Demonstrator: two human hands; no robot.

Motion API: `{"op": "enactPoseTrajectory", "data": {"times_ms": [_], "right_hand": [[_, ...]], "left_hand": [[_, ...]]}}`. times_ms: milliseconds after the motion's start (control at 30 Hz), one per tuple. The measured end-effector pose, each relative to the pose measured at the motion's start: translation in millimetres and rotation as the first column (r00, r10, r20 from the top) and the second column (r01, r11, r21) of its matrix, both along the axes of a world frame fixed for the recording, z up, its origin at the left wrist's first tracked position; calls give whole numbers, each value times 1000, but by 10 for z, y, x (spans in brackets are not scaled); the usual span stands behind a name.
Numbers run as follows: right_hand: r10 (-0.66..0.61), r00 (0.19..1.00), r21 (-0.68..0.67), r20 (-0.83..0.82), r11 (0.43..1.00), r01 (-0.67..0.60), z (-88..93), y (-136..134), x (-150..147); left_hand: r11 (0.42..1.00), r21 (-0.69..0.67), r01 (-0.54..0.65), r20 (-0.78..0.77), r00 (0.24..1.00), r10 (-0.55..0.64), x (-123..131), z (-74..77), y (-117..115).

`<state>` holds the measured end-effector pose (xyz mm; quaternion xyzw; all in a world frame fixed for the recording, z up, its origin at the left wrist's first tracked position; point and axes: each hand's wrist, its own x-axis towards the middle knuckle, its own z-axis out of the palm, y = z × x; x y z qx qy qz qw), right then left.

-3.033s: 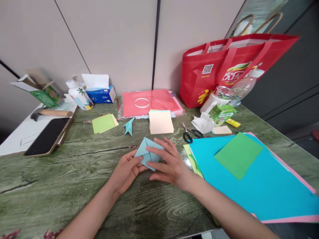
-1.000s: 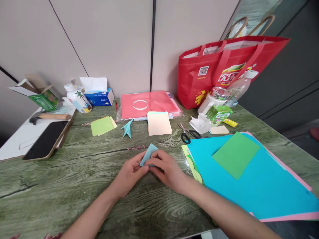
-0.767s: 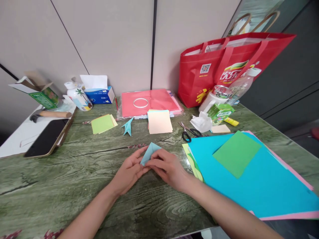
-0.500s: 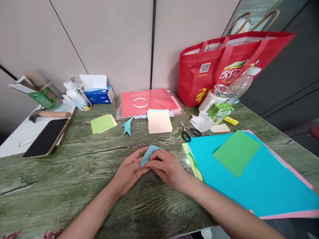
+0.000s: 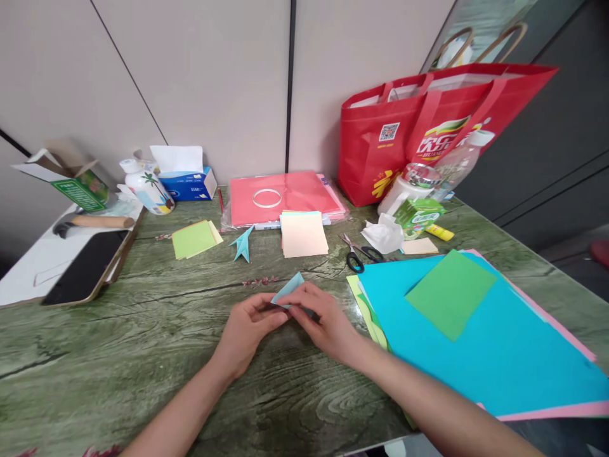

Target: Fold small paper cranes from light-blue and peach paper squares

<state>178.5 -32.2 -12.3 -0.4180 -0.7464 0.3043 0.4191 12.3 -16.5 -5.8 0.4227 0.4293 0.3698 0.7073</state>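
A small folded piece of light blue paper (image 5: 288,289) is held up between my hands above the middle of the table, one pointed corner showing on top. My left hand (image 5: 250,327) pinches its left end between thumb and fingers. With thumb and fingers closed, my right hand (image 5: 323,317) grips the right side and covers much of it. Beyond them lies a folded light blue paper figure (image 5: 243,244) with pointed ends. A stack of square paper (image 5: 304,235), pale peach on top, is to its right, and green and yellow squares (image 5: 194,240) lie to its left.
Black-handled scissors (image 5: 356,254) lie beside a crumpled tissue (image 5: 383,233). Large blue sheets (image 5: 476,368) with a green square (image 5: 451,294) cover the right side. A red bag (image 5: 371,146) stands at the back right. At left are a phone (image 5: 88,266) and a hammer (image 5: 95,221).
The light blue paper has turned in my hands, so its tip now points up. My left fingers have shifted from beneath it to a pinch at its left end.
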Motion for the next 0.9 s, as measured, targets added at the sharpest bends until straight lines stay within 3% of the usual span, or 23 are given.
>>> {"op": "enactPoseTrajectory", "data": {"times_ms": [200,333,500,767,900], "right_hand": [[-15,999,-21,-44,1000,14,-9,-1,-10],[24,999,-50,-47,998,-27,3,-9,-20],[41,998,-86,-42,995,-45,19,-16,-22],[-141,970,-246,-197,965,91,-24,-13,-64],[-244,961,-135,-131,965,226,0,-11,-36]], "left_hand": [[997,32,-66,34,997,65,54,-19,-46],[983,123,-139,-42,989,145,49,-44,-59],[971,206,-125,-107,983,149,47,-28,-70],[976,163,-144,-107,981,162,43,-9,-43],[988,61,-145,-6,989,146,39,-26,-39]]}}
